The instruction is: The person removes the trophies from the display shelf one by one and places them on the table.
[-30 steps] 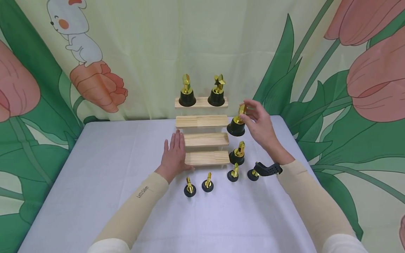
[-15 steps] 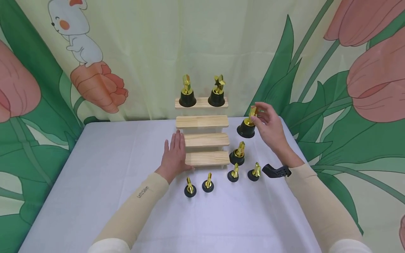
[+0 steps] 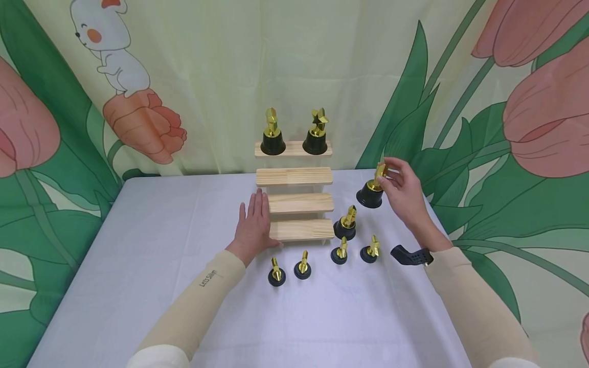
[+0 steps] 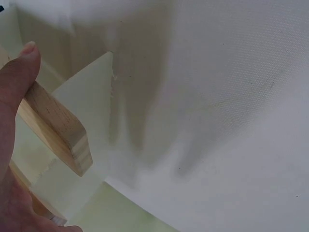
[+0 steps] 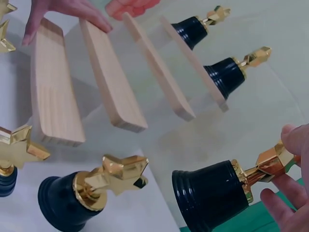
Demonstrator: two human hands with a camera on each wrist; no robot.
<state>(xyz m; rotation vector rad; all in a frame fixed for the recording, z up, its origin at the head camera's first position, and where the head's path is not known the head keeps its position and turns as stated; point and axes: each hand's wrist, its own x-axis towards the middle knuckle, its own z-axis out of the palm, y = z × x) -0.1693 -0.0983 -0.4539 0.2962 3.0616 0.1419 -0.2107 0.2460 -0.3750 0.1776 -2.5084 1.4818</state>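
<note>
My right hand [image 3: 404,191] pinches the gold star top of a black-based star trophy [image 3: 369,194] to the right of the wooden tiered rack [image 3: 299,203]. The trophy leans slightly; whether its base touches the table I cannot tell. My left hand [image 3: 252,225] rests with straight fingers against the rack's left side, thumb at the front of the lowest plank [image 5: 55,92]. On the top plank stand two star trophies, one on the left [image 3: 272,140] and one on the right [image 3: 315,139]. The three lower planks carry nothing.
A medium star trophy [image 3: 346,225] stands close to the rack's right end. Small trophies stand nearby: two in front [image 3: 276,276] of the rack and two at the front right [image 3: 339,254]. A white cloth covers the table [image 3: 161,225]; a printed curtain [image 3: 221,92] hangs behind.
My right hand has carried the trophy rightward and a little nearer to me, away from the rack's end. The left hand has stayed on the rack.
</note>
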